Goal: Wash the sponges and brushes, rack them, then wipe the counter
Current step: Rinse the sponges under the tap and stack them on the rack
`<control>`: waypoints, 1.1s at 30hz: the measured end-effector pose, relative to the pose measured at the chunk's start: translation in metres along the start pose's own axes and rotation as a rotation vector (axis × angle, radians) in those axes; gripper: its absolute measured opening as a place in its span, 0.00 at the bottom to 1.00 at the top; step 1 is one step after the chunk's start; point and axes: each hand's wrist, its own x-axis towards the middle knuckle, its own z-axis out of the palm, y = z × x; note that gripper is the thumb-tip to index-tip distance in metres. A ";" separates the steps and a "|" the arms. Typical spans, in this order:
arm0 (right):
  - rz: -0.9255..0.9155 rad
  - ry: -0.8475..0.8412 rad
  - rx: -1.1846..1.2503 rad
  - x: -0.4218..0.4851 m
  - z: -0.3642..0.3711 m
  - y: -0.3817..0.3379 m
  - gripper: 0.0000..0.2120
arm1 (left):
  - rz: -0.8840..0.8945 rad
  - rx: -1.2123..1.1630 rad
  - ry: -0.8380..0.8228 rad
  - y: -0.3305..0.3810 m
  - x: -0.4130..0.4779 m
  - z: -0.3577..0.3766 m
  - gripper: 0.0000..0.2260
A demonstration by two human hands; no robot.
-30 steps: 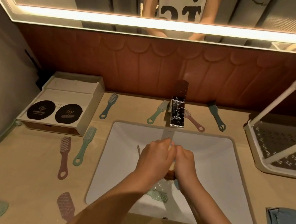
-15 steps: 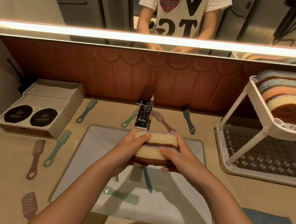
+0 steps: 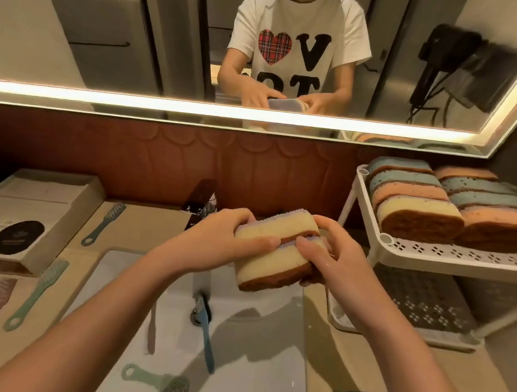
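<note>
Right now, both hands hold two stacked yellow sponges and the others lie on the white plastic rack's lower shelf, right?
No: the head view shows the other sponges on the upper shelf of the white plastic rack. The left hand and right hand hold two stacked yellow sponges.

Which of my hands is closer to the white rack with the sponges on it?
Right. Your right hand grips the sponge stack at the end facing the rack; your left hand grips the opposite end, farther away.
</note>
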 end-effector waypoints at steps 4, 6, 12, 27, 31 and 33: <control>-0.083 0.057 -0.011 0.004 -0.022 -0.017 0.18 | 0.114 0.139 0.102 0.036 0.018 0.001 0.15; -0.114 0.063 -0.009 0.004 -0.032 -0.023 0.17 | 0.150 0.154 0.078 0.047 0.023 0.000 0.15; -0.173 0.125 -0.025 -0.004 -0.068 -0.032 0.22 | 0.300 0.024 0.058 0.074 0.042 0.011 0.15; -0.173 0.692 0.157 -0.032 -0.181 -0.018 0.13 | 0.521 0.063 0.236 0.132 0.082 0.080 0.12; -0.189 0.788 0.089 -0.027 -0.199 -0.009 0.10 | 0.586 0.165 0.239 0.142 0.089 0.100 0.15; -0.200 0.858 0.041 -0.024 -0.209 -0.004 0.10 | 0.589 0.143 0.220 0.145 0.092 0.108 0.14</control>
